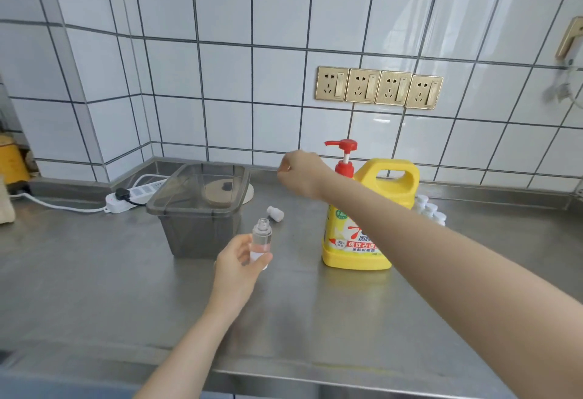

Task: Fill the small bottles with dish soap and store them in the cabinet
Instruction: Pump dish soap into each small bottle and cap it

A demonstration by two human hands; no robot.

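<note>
A kitchen: white tiled wall [220, 83], steel counter [94, 272], wall sockets [378, 88], dish soap jug [362, 228]
</note>
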